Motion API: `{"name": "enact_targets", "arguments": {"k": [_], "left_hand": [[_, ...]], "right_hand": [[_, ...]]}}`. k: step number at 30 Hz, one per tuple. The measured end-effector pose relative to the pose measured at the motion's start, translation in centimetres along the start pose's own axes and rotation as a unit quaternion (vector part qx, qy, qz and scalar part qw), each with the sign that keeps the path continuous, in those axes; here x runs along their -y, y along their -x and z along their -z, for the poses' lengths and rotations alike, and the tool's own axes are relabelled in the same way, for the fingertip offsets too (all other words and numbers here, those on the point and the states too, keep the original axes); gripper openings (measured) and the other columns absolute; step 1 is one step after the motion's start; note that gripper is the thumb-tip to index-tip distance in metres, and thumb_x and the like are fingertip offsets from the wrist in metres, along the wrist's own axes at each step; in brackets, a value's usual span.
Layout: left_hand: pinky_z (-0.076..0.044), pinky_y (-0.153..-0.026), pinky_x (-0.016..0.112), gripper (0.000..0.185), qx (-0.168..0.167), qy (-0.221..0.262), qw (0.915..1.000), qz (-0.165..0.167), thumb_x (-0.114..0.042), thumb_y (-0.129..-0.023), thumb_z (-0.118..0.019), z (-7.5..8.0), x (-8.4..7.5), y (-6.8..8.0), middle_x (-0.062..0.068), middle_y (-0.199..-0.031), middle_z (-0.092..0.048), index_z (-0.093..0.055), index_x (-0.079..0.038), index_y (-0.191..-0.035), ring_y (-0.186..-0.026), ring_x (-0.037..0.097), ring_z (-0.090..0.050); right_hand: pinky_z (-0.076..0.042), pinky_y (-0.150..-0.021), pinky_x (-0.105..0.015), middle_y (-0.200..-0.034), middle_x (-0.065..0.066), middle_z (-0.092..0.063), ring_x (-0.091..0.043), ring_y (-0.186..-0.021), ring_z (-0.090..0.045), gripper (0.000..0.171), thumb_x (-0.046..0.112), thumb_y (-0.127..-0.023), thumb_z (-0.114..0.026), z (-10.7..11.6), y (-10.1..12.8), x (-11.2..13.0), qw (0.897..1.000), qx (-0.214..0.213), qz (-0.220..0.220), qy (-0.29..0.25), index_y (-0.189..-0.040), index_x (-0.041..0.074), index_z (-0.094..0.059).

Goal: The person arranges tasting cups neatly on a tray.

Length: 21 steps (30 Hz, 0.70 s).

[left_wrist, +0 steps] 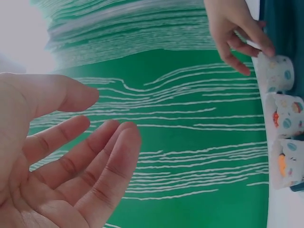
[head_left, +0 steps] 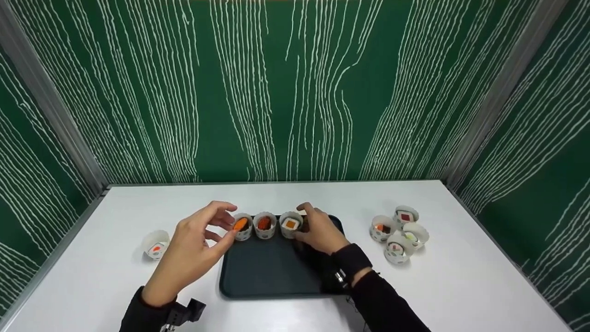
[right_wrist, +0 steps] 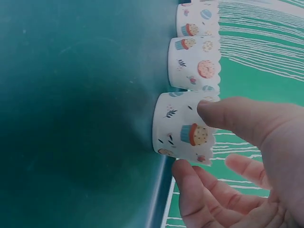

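Observation:
Three paper baking cups stand in a row along the far edge of a dark tray [head_left: 262, 276] in the head view. The left cup [head_left: 243, 236] holds an orange-topped piece, the middle cup [head_left: 264, 234] a red one, and the right cup [head_left: 286, 234] a white piece with an orange square. My left hand [head_left: 196, 242] is beside the left cup, thumb and fingers spread apart. My right hand [head_left: 322, 233] is at the right cup, its thumb overlapping the printed wall [right_wrist: 183, 128] in the right wrist view and its index fingertip right at the cup's side.
Several more filled paper cups [head_left: 396, 251] cluster on the white table [head_left: 461, 267] right of the tray. A single cup [head_left: 154, 244] stands left of it, near my left forearm. A green wall [head_left: 295, 92] with white lines rises behind the table.

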<state>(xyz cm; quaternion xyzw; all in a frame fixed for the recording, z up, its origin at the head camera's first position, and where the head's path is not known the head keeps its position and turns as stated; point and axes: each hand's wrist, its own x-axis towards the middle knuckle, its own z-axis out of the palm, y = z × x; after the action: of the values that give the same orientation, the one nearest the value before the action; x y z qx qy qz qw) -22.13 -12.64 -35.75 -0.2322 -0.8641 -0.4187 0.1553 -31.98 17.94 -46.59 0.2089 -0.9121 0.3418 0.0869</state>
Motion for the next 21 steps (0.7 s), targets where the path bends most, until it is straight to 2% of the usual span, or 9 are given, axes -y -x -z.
{"name": "enact_targets", "arguments": {"k": [4,8,11,17,21], "left_hand": [[-0.063,-0.075,0.027,0.037,0.006,-0.007,1.0000,-0.001,-0.003,-0.093,-0.080,0.0,0.2,-0.1,-0.008,-0.104,-0.073,-0.071,-0.016,-0.127,-0.097,0.009,-0.072],[-0.063,-0.075,0.031,0.037,0.006,-0.030,0.9995,0.002,-0.006,-0.092,-0.083,0.0,0.7,0.0,-0.005,-0.106,-0.073,-0.072,-0.017,-0.126,-0.099,0.013,-0.072],[-0.061,-0.076,0.031,0.036,0.000,-0.053,0.9986,0.003,-0.007,-0.092,-0.083,0.3,1.3,0.1,-0.004,-0.108,-0.074,-0.073,-0.019,-0.125,-0.100,0.015,-0.072],[-0.059,-0.078,0.036,0.034,-0.010,-0.108,0.9939,0.018,-0.008,-0.092,-0.082,1.3,2.7,0.1,0.001,-0.109,-0.075,-0.073,-0.016,-0.124,-0.101,0.019,-0.071],[-0.060,-0.081,0.044,0.034,-0.008,-0.140,0.9895,0.035,-0.009,-0.092,-0.081,2.3,3.9,0.0,0.007,-0.111,-0.075,-0.072,-0.012,-0.125,-0.102,0.027,-0.073]], "right_hand": [[-0.058,-0.091,-0.053,-0.114,-0.024,-0.072,-0.039,-0.105,-0.073,0.060,0.016,-0.092,-0.086,0.8,0.6,1.2,1.000,0.003,-0.027,-0.005,-0.141,-0.002,-0.056],[-0.056,-0.088,-0.048,-0.110,-0.022,-0.072,-0.039,-0.101,-0.070,0.059,0.013,-0.092,-0.085,1.4,1.2,1.4,0.999,0.001,-0.049,-0.014,-0.142,0.000,-0.056],[-0.053,-0.084,-0.046,-0.104,-0.020,-0.071,-0.034,-0.094,-0.067,0.057,0.012,-0.093,-0.084,1.8,1.7,1.4,0.998,0.001,-0.054,-0.024,-0.142,0.002,-0.056],[-0.055,-0.091,-0.048,-0.113,-0.018,-0.071,-0.030,-0.105,-0.068,0.051,0.017,-0.094,-0.084,2.2,2.8,1.6,0.998,0.004,-0.057,-0.028,-0.137,0.003,-0.060],[-0.056,-0.090,-0.048,-0.111,-0.016,-0.070,-0.027,-0.104,-0.067,0.044,0.020,-0.094,-0.084,2.4,3.5,1.8,0.999,0.000,-0.046,-0.024,-0.130,0.003,-0.064]]}}
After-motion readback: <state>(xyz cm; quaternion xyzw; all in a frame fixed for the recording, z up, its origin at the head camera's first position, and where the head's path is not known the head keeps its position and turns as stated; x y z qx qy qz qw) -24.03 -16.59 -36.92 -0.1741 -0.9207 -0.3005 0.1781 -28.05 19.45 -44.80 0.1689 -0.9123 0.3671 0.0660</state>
